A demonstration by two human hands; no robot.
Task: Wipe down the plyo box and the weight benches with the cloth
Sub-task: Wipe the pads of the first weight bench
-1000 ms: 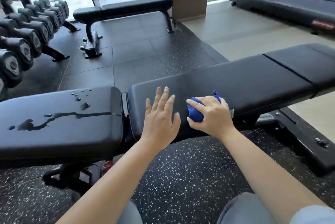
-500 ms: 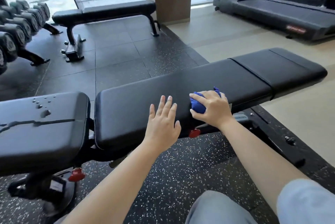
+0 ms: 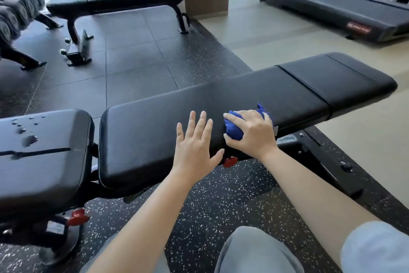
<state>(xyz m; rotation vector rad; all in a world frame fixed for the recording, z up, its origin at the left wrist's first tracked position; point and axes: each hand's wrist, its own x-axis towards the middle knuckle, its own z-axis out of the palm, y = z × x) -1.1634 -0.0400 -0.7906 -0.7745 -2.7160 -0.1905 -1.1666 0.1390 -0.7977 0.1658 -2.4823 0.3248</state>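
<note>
At frame centre, the right hand [image 3: 252, 133] is clenched around a bunched blue cloth [image 3: 233, 129], pressing it on the near edge of the long black bench pad [image 3: 155, 122]; the left hand [image 3: 194, 142] lies just beside it, fingers straight and spread, palm down over the pad

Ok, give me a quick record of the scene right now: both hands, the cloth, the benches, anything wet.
right hand: grips the balled blue cloth on the long pad, at its near edge
left hand: fingers straight, over the same pad beside the cloth; contact unclear
long pad: no drops visible
seat pad: left of the long pad, water drops and a streak on top, not yet wiped
far bench: by the window, nobody at it
</note>
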